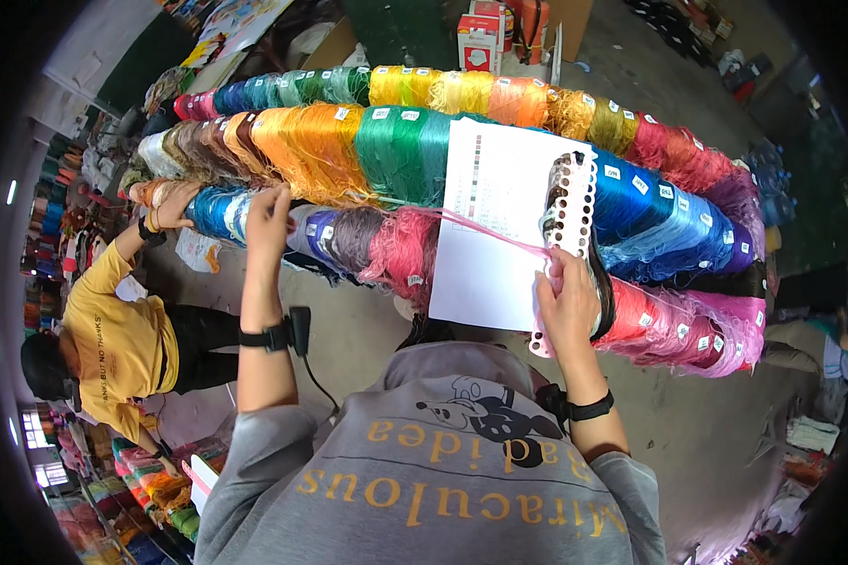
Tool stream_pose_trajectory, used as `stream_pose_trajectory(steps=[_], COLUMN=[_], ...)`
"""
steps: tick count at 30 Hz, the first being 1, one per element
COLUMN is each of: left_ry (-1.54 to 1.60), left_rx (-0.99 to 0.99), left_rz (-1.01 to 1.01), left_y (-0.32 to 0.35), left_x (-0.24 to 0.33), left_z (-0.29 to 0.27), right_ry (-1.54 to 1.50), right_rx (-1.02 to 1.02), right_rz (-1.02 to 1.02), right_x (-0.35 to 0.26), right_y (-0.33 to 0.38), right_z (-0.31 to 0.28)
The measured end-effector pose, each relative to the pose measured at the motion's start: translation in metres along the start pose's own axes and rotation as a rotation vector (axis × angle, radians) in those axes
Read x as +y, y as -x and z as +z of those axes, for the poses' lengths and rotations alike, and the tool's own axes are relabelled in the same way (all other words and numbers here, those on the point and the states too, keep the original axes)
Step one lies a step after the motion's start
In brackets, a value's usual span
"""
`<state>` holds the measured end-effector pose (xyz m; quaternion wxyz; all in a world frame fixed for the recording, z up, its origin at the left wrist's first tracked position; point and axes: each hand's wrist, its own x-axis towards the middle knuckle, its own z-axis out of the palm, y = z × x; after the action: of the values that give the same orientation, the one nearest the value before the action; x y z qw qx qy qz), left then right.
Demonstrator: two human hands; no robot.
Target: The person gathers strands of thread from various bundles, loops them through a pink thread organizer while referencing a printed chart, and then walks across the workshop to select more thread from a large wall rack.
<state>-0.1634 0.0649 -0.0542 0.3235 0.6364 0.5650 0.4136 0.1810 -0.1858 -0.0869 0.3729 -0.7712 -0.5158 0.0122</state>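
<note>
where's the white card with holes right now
In the head view, the white holed card is right of centre, along the right edge of the white sheet, with the right hand at its lower part.

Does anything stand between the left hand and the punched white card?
Nothing visible seems to block the left hand from the punched white card; thread bundles, the white sheet and pink strands crossing over it lie between them.
</note>
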Motion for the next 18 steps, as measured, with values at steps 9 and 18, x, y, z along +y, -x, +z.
stream_pose_trajectory(steps=[9, 18], left_ry=[0.039, 0.111], left_rx=[0.001, -0.079], left_rz=[-0.104, -0.18], left_y=[0.095, 0.086], left_x=[-0.031, -0.08], left_z=[-0.016, -0.011], right_ry=[-0.4, -0.469], right_rx=[-0.063, 0.012], right_rz=[0.12, 0.118], right_x=[0.015, -0.005], right_y=[0.003, 0.021], right_z=[-0.002, -0.015])
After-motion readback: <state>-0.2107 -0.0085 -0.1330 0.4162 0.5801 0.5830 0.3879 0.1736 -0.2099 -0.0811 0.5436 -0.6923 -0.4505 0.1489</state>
